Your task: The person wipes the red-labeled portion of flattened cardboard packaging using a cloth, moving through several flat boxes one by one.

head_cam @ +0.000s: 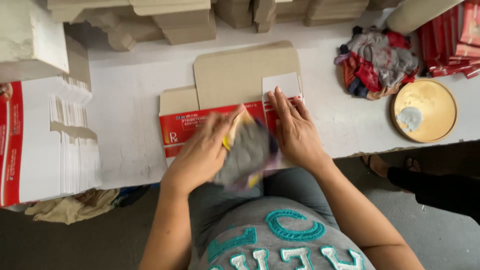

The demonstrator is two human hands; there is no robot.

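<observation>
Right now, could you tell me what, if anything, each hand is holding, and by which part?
The left hand grips a bunched grey cloth rag by its upper edge. The right hand holds nothing; it presses flat on the red-and-white flattened cardboard carton.

The scene is evenly lit by soft daylight; motion blur is seen on the cloth [247, 155] and the left hand [200, 152].

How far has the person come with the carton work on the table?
Done: a pile of folded red cartons lies at the table's far right. In hand: one flat red and white carton blank lies open; the right hand presses it flat while the left hand holds a grey rag over it. Left: a tall stack of flat blanks waits at the left.
</observation>
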